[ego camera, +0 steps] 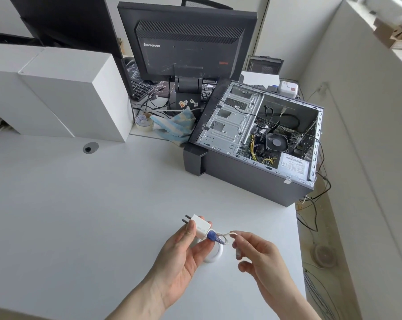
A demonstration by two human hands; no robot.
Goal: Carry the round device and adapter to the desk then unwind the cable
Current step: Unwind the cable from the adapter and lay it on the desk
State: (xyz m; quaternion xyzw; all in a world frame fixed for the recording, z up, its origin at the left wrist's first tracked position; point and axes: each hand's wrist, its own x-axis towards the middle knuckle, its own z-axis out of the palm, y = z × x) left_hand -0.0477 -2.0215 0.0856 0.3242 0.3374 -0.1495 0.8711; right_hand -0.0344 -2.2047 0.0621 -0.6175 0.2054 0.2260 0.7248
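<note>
My left hand [179,248] grips a white plug adapter [201,225] with two dark prongs pointing up-left, held above the white desk [80,215]. A blue connector [212,236] sticks out of the adapter's right end. Behind my left fingers sits the white round device [215,254], mostly hidden by the hand; whether it rests on the desk or hangs I cannot tell. My right hand [255,255] pinches a loop of the thin white cable [229,234] just right of the connector.
An open black computer case [257,139] lies on its side at the desk's back right. Behind it stand a black monitor [186,45], keyboards, a tape roll [144,122] and a blue cloth [174,128]. White boxes [63,95] stand at the back left. Loose wires hang off the desk's right edge.
</note>
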